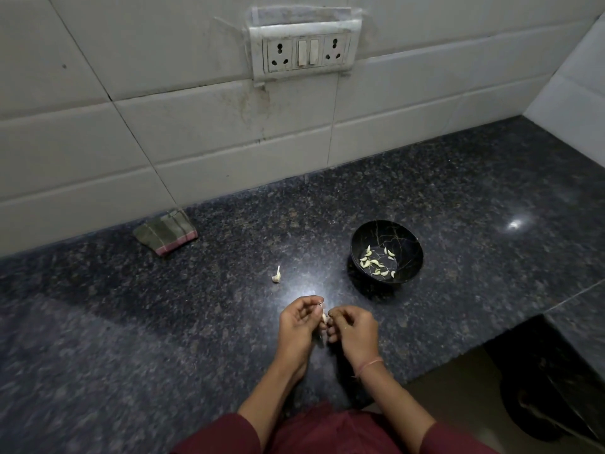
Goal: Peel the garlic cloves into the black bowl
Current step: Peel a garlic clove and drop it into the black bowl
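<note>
Over counter (163,306): left hand (299,319), right hand (355,326) pinch clove (324,317) (both curled).

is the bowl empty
No, the bowl holds several peeled cloves lying loose on its bottom.

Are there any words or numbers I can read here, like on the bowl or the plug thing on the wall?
None: no words, numbers or signs can be read here.
Switch panel: only sockets and switches, no lettering shows.
Black bowl: the pale lines are a pattern, not writing.
Folded cloth: stripes, no label shows.
</note>
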